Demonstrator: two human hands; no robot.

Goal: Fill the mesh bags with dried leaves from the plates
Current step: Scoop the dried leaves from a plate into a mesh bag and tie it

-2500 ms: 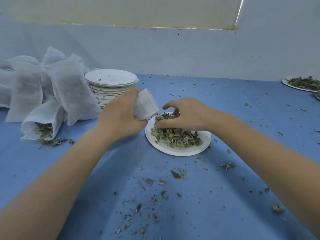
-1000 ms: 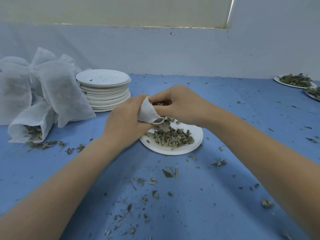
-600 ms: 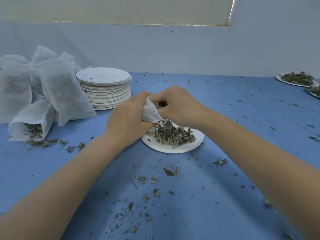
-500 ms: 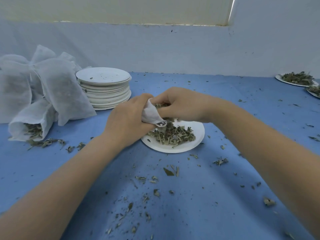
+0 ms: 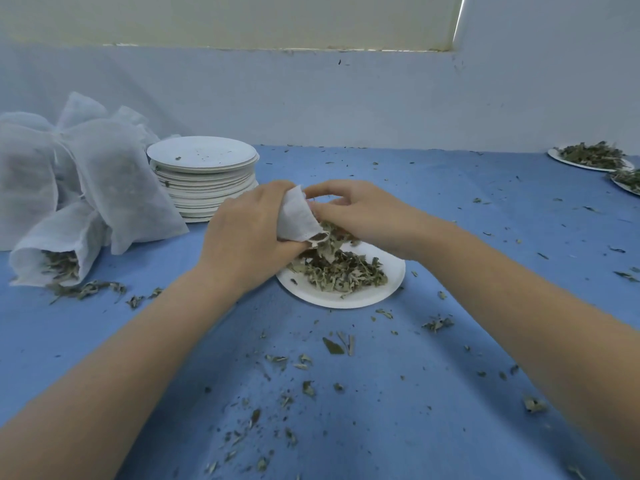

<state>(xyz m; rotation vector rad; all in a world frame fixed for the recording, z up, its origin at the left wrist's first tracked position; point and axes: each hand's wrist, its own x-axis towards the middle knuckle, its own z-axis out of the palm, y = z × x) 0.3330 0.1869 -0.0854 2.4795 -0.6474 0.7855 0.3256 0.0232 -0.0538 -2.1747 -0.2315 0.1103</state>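
Mesh bag (image 5: 297, 216) in left hand (image 5: 247, 233) grip above plate (image 5: 346, 297).

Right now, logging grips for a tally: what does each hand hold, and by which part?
Left hand grips the mesh bag round its body; right hand pinches dried leaves at the bag's mouth.

No text, label, brand, number or sign can be read anywhere in the frame. The white plates (image 5: 202, 154) stacked at upper left are plain, the mesh bags (image 5: 104, 174) at the left edge carry no print, and the blue worktop (image 5: 381, 393) and the pale wall (image 5: 311, 98) behind it bear no markings.
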